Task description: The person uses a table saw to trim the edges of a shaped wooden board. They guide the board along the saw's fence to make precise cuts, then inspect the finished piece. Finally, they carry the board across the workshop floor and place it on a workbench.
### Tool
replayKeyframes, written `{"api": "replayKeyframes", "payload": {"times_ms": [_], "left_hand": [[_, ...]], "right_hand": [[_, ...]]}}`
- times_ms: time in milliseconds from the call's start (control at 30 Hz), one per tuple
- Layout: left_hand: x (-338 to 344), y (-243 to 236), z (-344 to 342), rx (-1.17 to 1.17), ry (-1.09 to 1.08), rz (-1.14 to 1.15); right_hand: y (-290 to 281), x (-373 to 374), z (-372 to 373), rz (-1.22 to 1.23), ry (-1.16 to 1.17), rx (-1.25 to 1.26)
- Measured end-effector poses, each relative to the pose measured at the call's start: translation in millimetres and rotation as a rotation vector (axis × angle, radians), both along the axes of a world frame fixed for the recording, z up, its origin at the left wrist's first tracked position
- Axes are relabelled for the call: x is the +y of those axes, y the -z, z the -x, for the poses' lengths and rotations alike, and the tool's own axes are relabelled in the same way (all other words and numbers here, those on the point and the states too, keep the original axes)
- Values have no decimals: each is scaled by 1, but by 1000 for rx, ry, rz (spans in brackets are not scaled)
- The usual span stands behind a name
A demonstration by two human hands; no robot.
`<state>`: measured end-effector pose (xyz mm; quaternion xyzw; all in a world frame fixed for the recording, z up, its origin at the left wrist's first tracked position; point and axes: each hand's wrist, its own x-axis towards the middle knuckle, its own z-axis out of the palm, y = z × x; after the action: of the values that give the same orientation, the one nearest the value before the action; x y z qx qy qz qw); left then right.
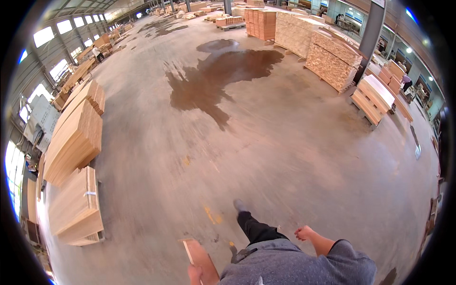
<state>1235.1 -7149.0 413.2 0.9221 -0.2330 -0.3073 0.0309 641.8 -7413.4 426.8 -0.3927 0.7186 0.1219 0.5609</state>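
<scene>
At the lower edge, my left hand point(194, 274) is closed around a flat wooden board point(203, 261), reddish-brown with a pale edge, hanging at my left side. Part of the board runs out of the picture. My right hand point(304, 232) is out to the right of my body with its fingers curled in, and nothing shows in it. One leg in dark trousers is stretched forward over the concrete floor point(156, 190).
Stacked wooden panels point(76, 142) line the left side, with a lower stack point(76, 204) nearer me. A wet patch point(213, 76) spreads over the floor ahead. Timber stacks point(332, 59), a loaded pallet point(373, 99) and a steel post point(373, 33) stand at right. People work in the distance.
</scene>
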Motion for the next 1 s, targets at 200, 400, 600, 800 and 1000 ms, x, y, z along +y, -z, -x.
{"api": "replayKeyframes", "payload": {"times_ms": [200, 400, 600, 800, 1000], "left_hand": [[-185, 0, -131, -138, -37, 17], [-316, 31, -242, 13, -48, -78], [-447, 52, -382, 101, -57, -126], [-596, 58, -570, 114, -19, -175], [-776, 40, -746, -45, -171, -53]], "right_hand": [[94, -231, -121, 574, -1262, 189], [-11, -547, -422, 628, -624, -62], [-83, -750, -676, 772, -616, -294], [-3, -824, -762, 532, -868, -100], [34, -894, -795, 127, -197, -56]]}}
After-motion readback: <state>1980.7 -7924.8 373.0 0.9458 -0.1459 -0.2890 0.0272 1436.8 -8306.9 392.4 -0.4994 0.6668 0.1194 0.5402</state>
